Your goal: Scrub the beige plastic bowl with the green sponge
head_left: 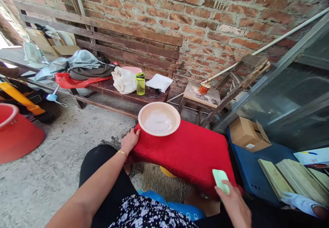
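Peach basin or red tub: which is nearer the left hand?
The peach basin, on the red cloth close to the left hand. The red tub stands well away on the concrete floor, cut off by the picture's left edge.

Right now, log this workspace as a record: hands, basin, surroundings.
left hand: touching red cloth, left edge
right hand: holding pale green bar, possibly soap
peach basin: on red cloth, appears to hold water
wooden bench: yellow-green water bottle on it
co-worker: white-gloved hand by pale slats
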{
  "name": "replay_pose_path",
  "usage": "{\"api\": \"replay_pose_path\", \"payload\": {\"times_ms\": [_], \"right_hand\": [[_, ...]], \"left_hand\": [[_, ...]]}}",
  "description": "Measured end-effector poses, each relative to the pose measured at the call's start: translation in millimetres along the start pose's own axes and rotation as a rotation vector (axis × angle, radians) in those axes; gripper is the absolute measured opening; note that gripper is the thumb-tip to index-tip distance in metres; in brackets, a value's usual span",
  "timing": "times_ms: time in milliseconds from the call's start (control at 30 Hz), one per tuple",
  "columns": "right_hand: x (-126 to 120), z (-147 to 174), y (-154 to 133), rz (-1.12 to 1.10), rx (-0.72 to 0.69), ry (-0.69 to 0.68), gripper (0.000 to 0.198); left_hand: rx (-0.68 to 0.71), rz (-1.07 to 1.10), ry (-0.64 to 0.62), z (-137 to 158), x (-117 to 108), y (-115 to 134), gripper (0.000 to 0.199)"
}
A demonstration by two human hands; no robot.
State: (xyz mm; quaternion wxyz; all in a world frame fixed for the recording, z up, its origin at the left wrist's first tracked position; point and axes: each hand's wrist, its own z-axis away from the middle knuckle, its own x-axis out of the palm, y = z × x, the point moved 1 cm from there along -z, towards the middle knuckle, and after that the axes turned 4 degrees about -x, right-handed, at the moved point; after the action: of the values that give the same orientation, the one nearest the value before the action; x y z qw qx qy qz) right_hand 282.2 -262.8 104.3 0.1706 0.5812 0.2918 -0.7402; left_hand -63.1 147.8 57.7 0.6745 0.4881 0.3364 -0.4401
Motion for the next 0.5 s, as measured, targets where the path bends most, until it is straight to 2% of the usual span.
{"api": "replay_pose_path", "payload": {"times_ms": [67,100,167,267,333,400,500], "right_hand": [[-19.5,-3.1,31.0,0.024,0.133,0.042,0.063],[-25.6,-3.5,36.1,0.038,0.167,0.066,0.065],[-27.5,-2.6,26.1,0.044,0.154,0.09,0.065],[-11.8,-0.8,-10.5,0.007,-0.011,0.034,0.06],[-2.5,-0.4,-20.0,-0.008,-0.069,-0.009,0.058],[-2.5,-0.1,-6.0,0.001,-0.017,-0.005,0.058],[-17.3,-0.7,34.7,0.058,0.102,0.086,0.062]], "left_hand": [[0.007,-0.008,0.014,-0.8,1.5,-0.8,0.066],[0.008,-0.011,0.021,-0.8,1.8,-1.0,0.066],[0.011,-0.014,0.031,0.0,1.8,-1.2,0.066],[0.018,-0.008,0.033,0.9,1.4,-1.5,0.065],[0.024,-0.003,0.026,0.7,1.0,-1.4,0.065],[0.017,-0.001,0.016,0.5,0.2,-0.8,0.064],[-0.009,-0.011,0.007,2.6,-2.5,1.7,0.065]]}}
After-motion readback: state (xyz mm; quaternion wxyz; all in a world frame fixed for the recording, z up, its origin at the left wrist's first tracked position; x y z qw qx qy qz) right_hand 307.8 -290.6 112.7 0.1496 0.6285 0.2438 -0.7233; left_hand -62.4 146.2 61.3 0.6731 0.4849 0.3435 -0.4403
